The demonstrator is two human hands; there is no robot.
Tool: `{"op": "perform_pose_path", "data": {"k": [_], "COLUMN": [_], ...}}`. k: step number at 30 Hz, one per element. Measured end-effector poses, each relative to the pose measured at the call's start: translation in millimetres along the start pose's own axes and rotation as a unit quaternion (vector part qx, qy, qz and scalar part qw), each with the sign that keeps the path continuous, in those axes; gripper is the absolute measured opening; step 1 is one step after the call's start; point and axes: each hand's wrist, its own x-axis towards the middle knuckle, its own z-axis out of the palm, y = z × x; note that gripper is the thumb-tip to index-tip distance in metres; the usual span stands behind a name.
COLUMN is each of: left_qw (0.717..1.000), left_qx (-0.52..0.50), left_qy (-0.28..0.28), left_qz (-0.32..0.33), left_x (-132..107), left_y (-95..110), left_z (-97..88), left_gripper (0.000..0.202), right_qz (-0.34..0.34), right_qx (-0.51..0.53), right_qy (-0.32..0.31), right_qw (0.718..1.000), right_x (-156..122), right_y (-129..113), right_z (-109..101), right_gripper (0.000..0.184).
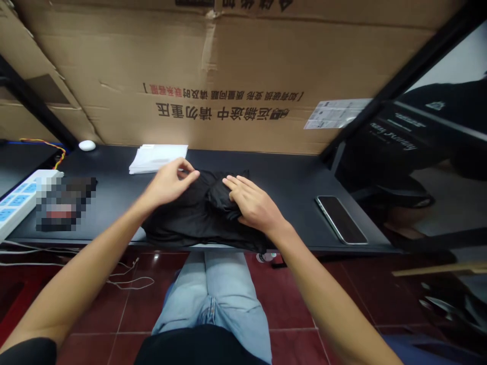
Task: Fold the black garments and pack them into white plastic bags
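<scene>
Right grip [254, 204] open, spread flat on a bunched black garment [198, 215]; left grip [167, 183] pinched together at that garment's upper edge. Garment lying on the black table [289, 172], smartphone [341, 219] to its right, stack of white paper [158, 158] just behind it.

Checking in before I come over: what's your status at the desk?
Left hand pinching black fabric's far edge. Right hand flat on its fold. Phone off right, not in the way.

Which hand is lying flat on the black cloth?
The right hand, spread flat on the black cloth; the left hand pinches the cloth's far edge.
</scene>
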Motion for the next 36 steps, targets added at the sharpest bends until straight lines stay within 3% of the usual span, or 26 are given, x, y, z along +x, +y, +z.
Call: {"op": "perform_pose_path", "data": {"k": [3,6,8,11,18,26,32,36], "left_qw": [0.958,0.928,0.915,0.896,0.855,0.824,0.832,0.854], "left_qx": [0.264,0.363,0.402,0.443,0.514,0.512,0.48,0.43], "left_qy": [0.074,0.038,0.015,0.015,0.021,0.04,0.023,0.0], "left_qz": [0.088,0.07,0.039,0.014,0.061,0.24,0.277,0.292], "left_x": [22.0,37.9,42.8,44.8,44.3,22.6,-2.4,-20.4], "left_y": [-36.8,-70.7,-85.6,-95.9,-86.0,-36.6,-12.8,3.1], "left_z": [-49.6,-86.5,-99.1,-103.8,-92.5,-54.6,-15.7,6.7], "left_gripper": [0.034,0.045,0.047,0.042,0.034,0.032,0.032,0.031], "right_qz": [0.021,0.048,0.071,0.086,0.093,0.079,-0.003,-0.082], "right_qx": [-0.018,-0.005,0.007,0.008,-0.004,0.01,-0.003,-0.035], "right_qy": [-0.049,-0.081,-0.091,-0.106,-0.107,0.035,0.097,0.073], "right_qw": [0.998,0.996,0.993,0.991,0.99,0.996,0.995,0.993], "right_x": [-5.7,-10.0,-10.9,-9.5,-8.8,-19.4,-11.1,-2.7], "right_y": [3.7,4.3,3.2,1.0,2.8,8.0,-13.6,-28.6], "right_z": [10.4,18.1,19.2,16.6,13.0,-7.7,-27.4,-27.8], "right_gripper": [0.065,0.074,0.079,0.089,0.094,0.103,0.076,0.059]}}
